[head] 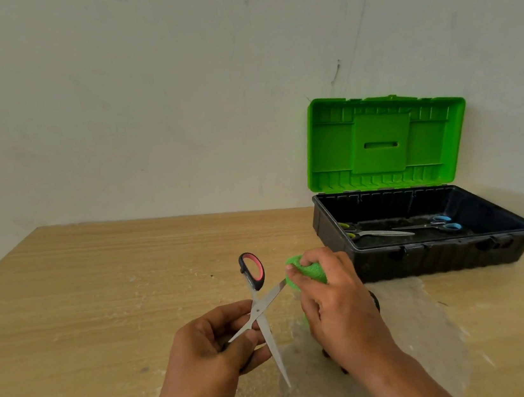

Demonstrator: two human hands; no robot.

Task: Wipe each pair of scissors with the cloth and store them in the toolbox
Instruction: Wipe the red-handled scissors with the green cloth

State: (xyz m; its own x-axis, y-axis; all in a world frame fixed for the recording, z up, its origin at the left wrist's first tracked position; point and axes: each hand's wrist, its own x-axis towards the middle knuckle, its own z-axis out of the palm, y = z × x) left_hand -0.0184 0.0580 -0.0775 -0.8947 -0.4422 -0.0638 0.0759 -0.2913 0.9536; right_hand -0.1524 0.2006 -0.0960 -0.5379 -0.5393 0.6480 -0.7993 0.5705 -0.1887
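My left hand [207, 348] grips a pair of scissors [258, 305] with black and red handles, blades spread wide apart above the table. One handle sticks up; the other is hidden in my palm. My right hand [337, 301] holds a bunched green cloth [303, 271] pressed around the tip of the upper blade. The toolbox [434, 250] stands open at the right, black base and green lid [383, 142] upright. Inside lie two pairs of scissors, one with yellow-green handles [368, 231] and one with blue handles [437, 224].
The wooden table [99, 286] runs to a plain wall behind. A clear plastic sheet [413, 321] lies on the table under my right hand, in front of the toolbox. Something dark shows under my right wrist, mostly hidden.
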